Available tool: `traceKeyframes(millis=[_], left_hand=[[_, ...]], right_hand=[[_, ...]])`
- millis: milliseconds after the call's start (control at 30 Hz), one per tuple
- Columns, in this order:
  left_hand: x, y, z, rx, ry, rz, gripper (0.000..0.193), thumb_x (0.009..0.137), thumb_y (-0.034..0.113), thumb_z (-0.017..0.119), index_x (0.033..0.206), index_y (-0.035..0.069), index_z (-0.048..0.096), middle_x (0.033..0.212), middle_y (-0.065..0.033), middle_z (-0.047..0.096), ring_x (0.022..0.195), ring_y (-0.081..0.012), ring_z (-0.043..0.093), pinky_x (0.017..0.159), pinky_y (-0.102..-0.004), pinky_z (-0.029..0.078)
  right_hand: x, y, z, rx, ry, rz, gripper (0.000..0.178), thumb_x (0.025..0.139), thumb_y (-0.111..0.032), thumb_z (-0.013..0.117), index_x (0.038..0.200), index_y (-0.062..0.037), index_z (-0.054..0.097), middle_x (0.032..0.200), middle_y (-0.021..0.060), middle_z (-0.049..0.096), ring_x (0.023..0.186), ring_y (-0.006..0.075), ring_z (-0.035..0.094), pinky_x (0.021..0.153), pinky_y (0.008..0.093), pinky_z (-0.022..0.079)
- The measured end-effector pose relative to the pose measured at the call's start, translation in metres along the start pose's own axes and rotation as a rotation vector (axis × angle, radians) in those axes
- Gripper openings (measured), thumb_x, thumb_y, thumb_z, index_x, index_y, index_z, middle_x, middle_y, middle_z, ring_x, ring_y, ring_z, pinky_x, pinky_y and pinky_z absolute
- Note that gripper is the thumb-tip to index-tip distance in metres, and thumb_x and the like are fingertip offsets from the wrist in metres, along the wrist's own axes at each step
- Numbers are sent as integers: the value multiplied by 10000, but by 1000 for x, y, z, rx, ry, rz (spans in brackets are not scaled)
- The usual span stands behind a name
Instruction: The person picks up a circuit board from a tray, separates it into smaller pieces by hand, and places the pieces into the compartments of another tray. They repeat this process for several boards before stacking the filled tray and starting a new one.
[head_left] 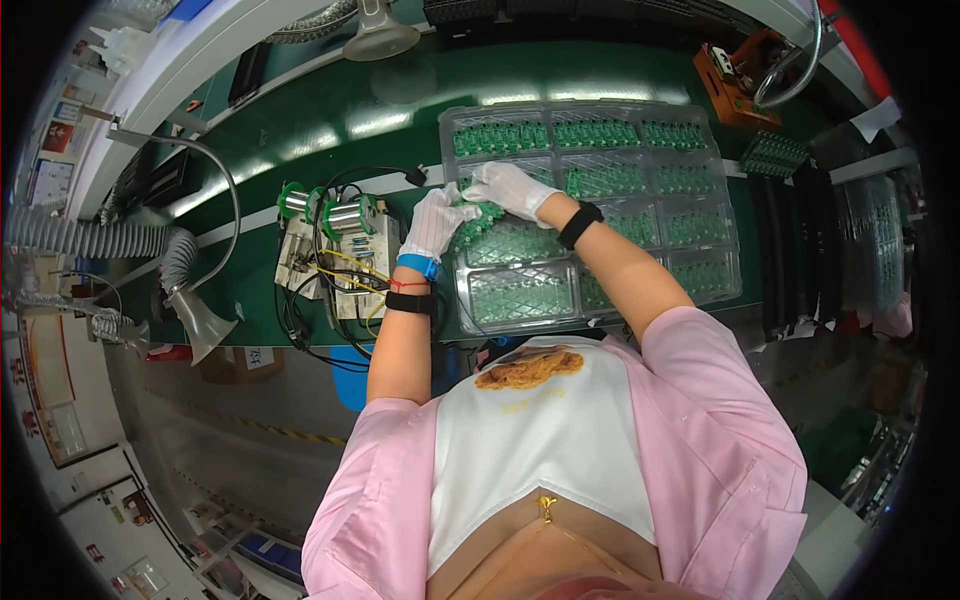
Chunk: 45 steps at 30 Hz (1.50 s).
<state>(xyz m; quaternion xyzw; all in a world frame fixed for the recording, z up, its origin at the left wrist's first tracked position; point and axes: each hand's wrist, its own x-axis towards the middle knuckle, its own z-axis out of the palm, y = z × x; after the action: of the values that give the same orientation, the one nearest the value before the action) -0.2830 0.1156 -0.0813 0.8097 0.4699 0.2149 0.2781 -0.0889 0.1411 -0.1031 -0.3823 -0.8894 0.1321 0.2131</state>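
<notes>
Both my hands wear white gloves and meet over the left side of a clear plastic tray [742, 270] divided into compartments. My left hand [436, 225] is closed with its fingertips at a small cluster of green circuit boards [484, 217]. From the right, my right hand [512, 190] curls over the same boards, its fingers pinched at their upper edge. The fingertips partly hide the boards, so their exact number cannot be told. Rows of similar green boards [596, 134] fill the tray's compartments. A smaller clear tray [520, 298] lies at its near left corner.
Left of my left hand stand solder wire spools [350, 217] on a metal feeder with loose cables [292, 318]. A fume hose nozzle [204, 325] hangs farther left. An orange-brown fixture [728, 90] stands at the back right, with more green boards [774, 153] beside black strips [768, 240].
</notes>
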Motion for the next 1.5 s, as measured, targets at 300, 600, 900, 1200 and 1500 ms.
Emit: traceKeyframes(millis=[300,600,900,1200,1500], left_hand=[[0,-6,2,81,173,609,177,762,194,664,917,115,631,794,-119,587,729,-316,572,682,-353,475],[-7,-14,-2,-691,169,-276,327,734,197,707,949,-28,607,936,-145,640,836,-249,614,751,-327,481],[-13,-18,-8,91,141,-302,457,723,216,711,1085,-40,604,1008,-207,642,964,-334,614,829,-362,483],[-15,-19,0,0,146,-236,423,751,243,707,1049,-41,612,1002,-235,628,965,-363,603,816,-386,485],[-25,-18,-2,49,124,-118,355,752,230,704,976,-33,624,911,-225,629,880,-366,610,759,-395,489]], right_hand=[[-20,-25,-41,1214,-68,476,275,899,-282,581,978,-22,617,771,65,577,750,168,577,723,297,487],[6,16,20,704,-80,912,273,852,-248,641,897,13,574,806,161,648,735,280,662,630,355,534],[9,-18,4,259,12,886,422,748,-224,717,1072,-4,561,1041,228,624,972,376,599,849,421,482],[4,-31,17,250,-21,945,446,725,-256,734,1072,-27,572,1040,184,643,1013,351,599,871,408,480],[-5,-19,-13,317,148,717,372,769,-299,713,989,-24,593,962,192,648,921,354,619,800,426,489]])
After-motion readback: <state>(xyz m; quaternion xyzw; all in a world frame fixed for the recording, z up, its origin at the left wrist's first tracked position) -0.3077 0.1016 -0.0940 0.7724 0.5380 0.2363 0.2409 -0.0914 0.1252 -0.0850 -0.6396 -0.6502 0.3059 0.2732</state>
